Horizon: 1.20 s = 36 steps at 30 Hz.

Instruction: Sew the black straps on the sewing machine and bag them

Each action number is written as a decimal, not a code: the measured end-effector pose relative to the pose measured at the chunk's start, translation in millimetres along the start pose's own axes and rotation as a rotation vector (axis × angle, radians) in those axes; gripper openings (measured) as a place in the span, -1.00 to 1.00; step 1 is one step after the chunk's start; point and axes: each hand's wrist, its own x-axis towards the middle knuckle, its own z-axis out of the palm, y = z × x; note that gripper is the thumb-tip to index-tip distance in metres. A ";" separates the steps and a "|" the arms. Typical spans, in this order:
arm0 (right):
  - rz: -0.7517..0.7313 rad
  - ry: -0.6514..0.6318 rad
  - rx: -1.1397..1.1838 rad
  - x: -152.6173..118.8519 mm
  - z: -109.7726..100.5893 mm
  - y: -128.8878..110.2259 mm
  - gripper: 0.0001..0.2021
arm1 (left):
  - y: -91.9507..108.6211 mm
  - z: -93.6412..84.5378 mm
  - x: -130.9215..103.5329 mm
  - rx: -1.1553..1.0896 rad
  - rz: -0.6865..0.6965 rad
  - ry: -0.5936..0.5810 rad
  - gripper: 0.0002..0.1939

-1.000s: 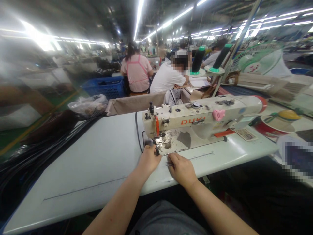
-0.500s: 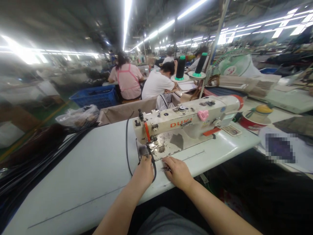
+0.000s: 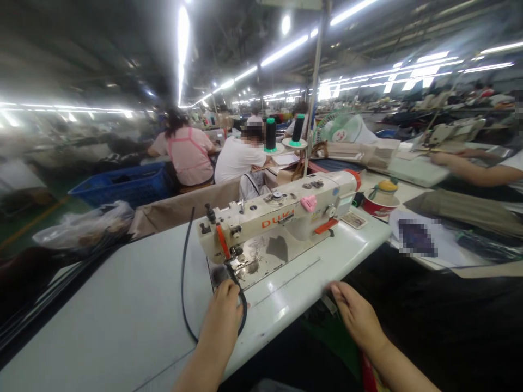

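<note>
A white sewing machine [image 3: 281, 218] with orange lettering stands on the pale table. Beside its needle end, my left hand [image 3: 224, 305] is closed with its fingers on a narrow black strip [image 3: 244, 313]. The strip runs from under the presser foot and curves round the hand. More of the black strip [image 3: 184, 288] loops on the tabletop to the left. My right hand [image 3: 357, 313] is just past the table's front edge, to the right, fingers curled together. Something dark and blurred shows at its fingertips, too unclear to name.
A bundle of long black strips [image 3: 81, 272] hangs over the table's left side. Two black thread cones [image 3: 271, 136] stand behind the machine. On the right are a red tub [image 3: 379, 206] and folded cloth [image 3: 453, 215]. Co-workers sit ahead and at right; a blue crate [image 3: 122, 185] lies left.
My right hand has moved right, away from the machine bed to beyond the table edge. My left hand stays by the needle with the strip. The view has turned right.
</note>
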 end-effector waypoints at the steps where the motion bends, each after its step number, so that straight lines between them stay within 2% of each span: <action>1: 0.055 0.035 -0.023 1.3 -9.3 14.1 -0.67 | -2.7 4.9 1.7 0.003 0.012 -0.016 -0.69; 4: 0.219 0.105 -0.126 8.3 -41.8 51.1 -0.67 | -13.3 21.0 6.8 0.047 0.025 -0.054 -0.66; 7: 0.425 0.130 -0.310 15.8 -78.7 74.6 -0.70 | -25.9 36.5 8.4 0.101 0.082 -0.003 -0.68; 10: 0.594 0.163 -0.433 16.4 -112.7 87.3 -0.69 | -38.0 51.7 5.7 0.133 0.160 0.117 -0.64; 13: 0.723 0.204 -0.500 9.5 -140.1 96.0 -0.73 | -48.3 65.5 2.7 0.128 0.191 0.257 -0.73; 15: 0.805 0.256 -0.539 4.2 -155.9 100.2 -0.72 | -53.5 70.8 1.8 0.098 0.241 0.289 -0.77; 18: 0.926 0.355 -0.585 0.4 -177.6 103.6 -0.66 | -57.1 70.0 1.2 0.053 0.329 0.269 -0.75; 23: 1.065 0.466 -0.626 6.1 -201.0 110.0 -0.56 | -57.7 60.8 0.3 0.068 0.380 0.192 -0.62; 27: 1.126 0.537 -0.652 12.6 -208.0 119.5 -0.44 | -62.6 65.4 0.5 0.129 0.378 0.178 -0.52; 31: 1.160 0.542 -0.611 17.3 -216.4 128.8 -0.48 | -62.8 72.4 1.3 0.149 0.366 0.271 -0.61; 36: 1.157 0.584 -0.502 19.4 -232.1 134.7 -0.52 | -57.5 71.9 4.8 0.182 0.381 0.357 -0.72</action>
